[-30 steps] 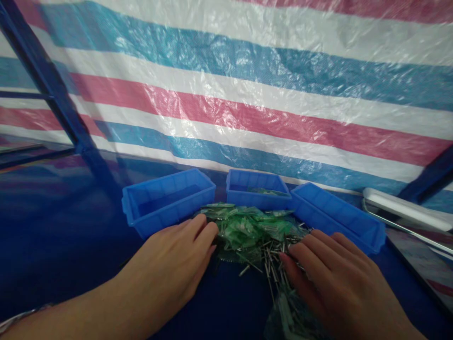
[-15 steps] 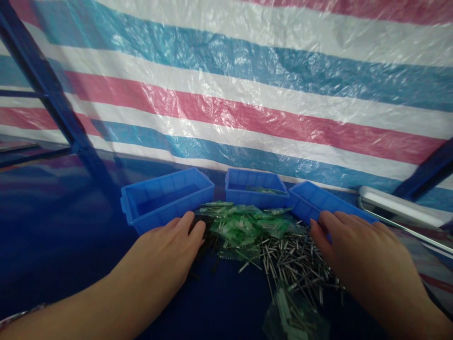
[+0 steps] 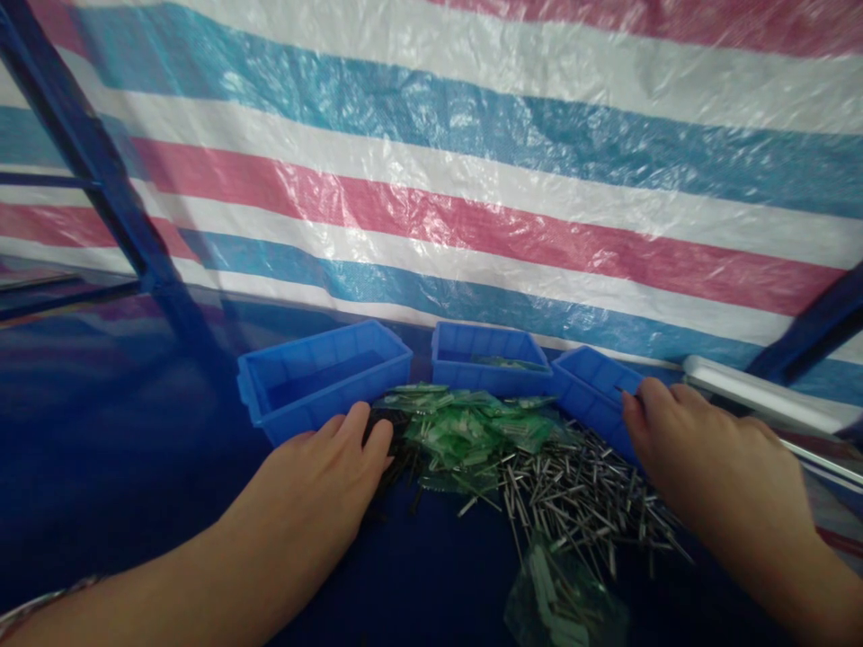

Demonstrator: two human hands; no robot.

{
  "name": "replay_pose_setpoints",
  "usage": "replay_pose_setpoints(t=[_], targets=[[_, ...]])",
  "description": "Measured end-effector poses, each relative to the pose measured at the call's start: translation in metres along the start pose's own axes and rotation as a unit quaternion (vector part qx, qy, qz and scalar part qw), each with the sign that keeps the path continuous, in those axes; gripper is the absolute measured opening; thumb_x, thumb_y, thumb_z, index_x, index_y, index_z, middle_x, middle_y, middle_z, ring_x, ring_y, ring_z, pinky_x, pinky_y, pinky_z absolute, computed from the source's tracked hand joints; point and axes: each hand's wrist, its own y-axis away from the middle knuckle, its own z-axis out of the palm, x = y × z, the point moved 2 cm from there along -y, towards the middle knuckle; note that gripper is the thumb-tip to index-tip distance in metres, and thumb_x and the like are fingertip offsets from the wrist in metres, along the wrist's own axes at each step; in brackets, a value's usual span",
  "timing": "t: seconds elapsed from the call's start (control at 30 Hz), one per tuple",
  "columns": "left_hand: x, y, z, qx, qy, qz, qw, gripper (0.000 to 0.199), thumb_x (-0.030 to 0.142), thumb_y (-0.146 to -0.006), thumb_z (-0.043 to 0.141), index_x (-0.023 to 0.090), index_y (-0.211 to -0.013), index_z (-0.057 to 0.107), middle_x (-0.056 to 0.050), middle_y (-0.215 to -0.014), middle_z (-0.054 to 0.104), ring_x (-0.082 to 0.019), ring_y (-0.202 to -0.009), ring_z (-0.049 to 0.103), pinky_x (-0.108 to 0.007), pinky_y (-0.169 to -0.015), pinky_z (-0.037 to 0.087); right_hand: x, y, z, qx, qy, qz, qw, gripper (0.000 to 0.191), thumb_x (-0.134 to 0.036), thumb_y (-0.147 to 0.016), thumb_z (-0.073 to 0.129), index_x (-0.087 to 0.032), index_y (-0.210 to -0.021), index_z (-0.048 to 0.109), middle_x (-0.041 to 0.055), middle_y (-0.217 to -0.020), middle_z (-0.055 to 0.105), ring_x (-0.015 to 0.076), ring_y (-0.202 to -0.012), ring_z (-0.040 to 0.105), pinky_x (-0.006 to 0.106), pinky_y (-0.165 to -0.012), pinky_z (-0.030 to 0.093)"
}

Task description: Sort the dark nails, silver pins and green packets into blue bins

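Note:
My left hand (image 3: 324,494) reaches down with curled fingers beside a pile of dark, screw-like pieces (image 3: 404,454). Its fingertips are hidden, so what they grip cannot be made out. Above the near end of the right blue bin (image 3: 593,391), my right hand (image 3: 707,449) is closed in a pinch. A thin metal pin (image 3: 620,390) pokes out past its fingers. Left of that hand spreads a heap of loose silvery metal pins (image 3: 586,494). Green-tinted clear plastic packets (image 3: 465,427) lie piled between my hands.
A left blue bin (image 3: 324,377) and a middle blue bin (image 3: 492,368) stand behind the piles; the middle one holds some packets. A filled clear bag (image 3: 559,598) lies at the front. A white-edged object (image 3: 761,395) is at right. Striped sheeting (image 3: 472,207) hangs behind.
My right hand has moved right and slightly up off the metal pins, uncovering more of the heap. A thin pin now shows at its fingertips. My left hand stays nearly still.

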Motion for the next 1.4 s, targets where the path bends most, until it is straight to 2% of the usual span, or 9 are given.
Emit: replay_pose_setpoints(t=[0.23,0.47,0.6,0.67,0.77,0.9,1.1,1.23,1.4], targets=[[0.001,0.007,-0.009,-0.034,0.020,0.002,0.999,0.035,-0.004,-0.088,0.034,0.008,-0.112,0.057,-0.019,-0.108,0.059,-0.033,-0.100,0.059,-0.046,-0.078,0.053,0.002,0.001,0.007,-0.024,-0.014,0.001,1.000,0.028,-0.025,-0.093,0.034,-0.018,-0.074,0.053,0.0037,-0.056,0.053,0.0194,-0.038,0.052,0.027,-0.040,0.021],[-0.001,-0.003,-0.004,-0.023,0.050,0.006,0.998,0.017,0.005,-0.093,0.041,0.010,-0.100,0.056,-0.013,-0.090,0.064,-0.030,-0.084,0.064,-0.047,-0.073,0.053,-0.014,0.000,-0.015,0.055,-0.080,-0.017,0.995,0.022,-0.026,-0.091,0.040,-0.014,-0.086,0.057,0.0089,-0.069,0.059,0.0212,-0.047,0.058,0.031,-0.043,0.036],[-0.002,-0.006,0.000,-0.027,0.058,0.005,0.998,0.021,0.001,-0.091,0.040,0.010,-0.102,0.055,-0.011,-0.088,0.065,-0.030,-0.082,0.065,-0.047,-0.069,0.053,-0.041,0.012,-0.033,0.079,-0.212,-0.169,0.959,0.014,-0.012,-0.084,0.047,-0.022,-0.084,0.058,0.0057,-0.076,0.066,0.0219,-0.062,0.063,0.031,-0.050,0.044],[-0.001,-0.006,-0.001,-0.031,0.061,0.009,0.998,0.023,0.001,-0.091,0.041,0.011,-0.106,0.054,-0.011,-0.090,0.065,-0.030,-0.083,0.065,-0.047,-0.070,0.054,-0.054,0.022,-0.036,0.067,-0.286,-0.204,0.934,0.011,-0.015,-0.083,0.051,-0.023,-0.085,0.057,0.0028,-0.077,0.066,0.0201,-0.065,0.063,0.031,-0.056,0.047],[0.002,-0.006,-0.004,-0.054,0.060,0.023,0.996,0.028,0.000,-0.090,0.042,0.010,-0.113,0.053,-0.013,-0.098,0.065,-0.030,-0.089,0.064,-0.048,-0.076,0.053,-0.068,0.035,-0.034,0.039,-0.361,-0.222,0.905,0.015,-0.019,-0.081,0.058,-0.024,-0.094,0.055,0.0002,-0.081,0.065,0.0180,-0.068,0.063,0.032,-0.062,0.049],[0.006,-0.006,-0.008,-0.103,0.065,0.037,0.992,0.042,-0.006,-0.084,0.039,0.008,-0.123,0.048,-0.018,-0.113,0.060,-0.029,-0.102,0.060,-0.048,-0.087,0.049,-0.074,0.040,-0.027,0.002,-0.399,-0.241,0.885,0.017,-0.014,-0.077,0.060,-0.025,-0.089,0.053,-0.0025,-0.079,0.063,0.0164,-0.066,0.061,0.029,-0.060,0.047],[0.007,-0.005,-0.008,-0.091,0.095,0.029,0.991,0.030,-0.005,-0.085,0.036,0.012,-0.101,0.056,-0.011,-0.096,0.063,-0.027,-0.088,0.063,-0.047,-0.079,0.051,-0.071,0.034,-0.026,0.006,-0.411,-0.245,0.878,0.023,-0.007,-0.067,0.061,-0.023,-0.082,0.056,-0.0019,-0.075,0.063,0.0160,-0.064,0.061,0.028,-0.061,0.048],[0.006,-0.003,-0.002,-0.017,0.100,0.054,0.993,0.026,-0.001,-0.084,0.037,0.012,-0.100,0.054,-0.009,-0.088,0.063,-0.028,-0.079,0.063,-0.048,-0.072,0.053,-0.071,0.033,-0.028,0.000,-0.411,-0.241,0.879,0.022,-0.005,-0.064,0.061,-0.022,-0.077,0.057,-0.0022,-0.070,0.063,0.0150,-0.060,0.060,0.026,-0.057,0.048],[0.006,0.007,0.005,0.217,0.130,0.165,0.953,0.024,0.004,-0.084,0.032,0.015,-0.087,0.052,-0.005,-0.071,0.060,-0.024,-0.061,0.059,-0.039,-0.057,0.052,-0.071,0.032,-0.031,0.015,-0.402,-0.236,0.884,0.021,-0.006,-0.067,0.057,-0.023,-0.081,0.056,-0.0010,-0.076,0.065,0.0176,-0.066,0.062,0.030,-0.062,0.050]])
